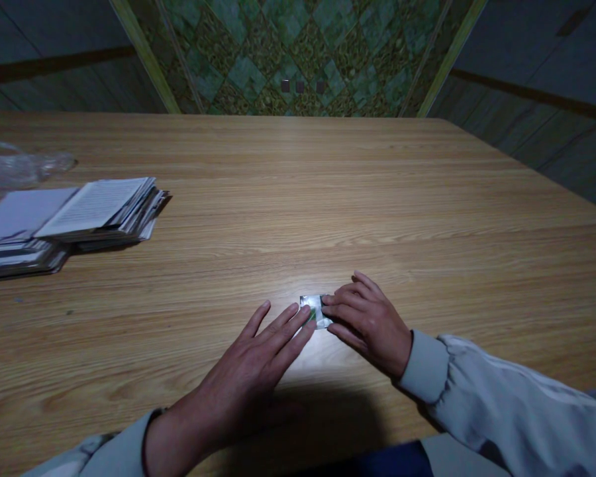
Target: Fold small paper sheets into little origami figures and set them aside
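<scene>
Packet: small, shiny silver rectangle with green marking (316,306), flat on the brown wood-grain table (278,205), which seemingly supports it.
Left hand (258,361): 8 o'clock, fingers extended, enclosing nothing; tips over packet, apparently steadying it.
Right hand (370,321): 3 o'clock, loosely curled, fingertips at packet's edge; cannot tell whether pinching.
Stacked white papers (97,205): 10 o'clock, well apart.

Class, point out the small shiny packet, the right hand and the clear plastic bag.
Small shiny packet (314,303), head view: its upper middle.
Right hand (376,321), head view: its back.
Clear plastic bag (20,169), head view: crumpled middle.
</scene>
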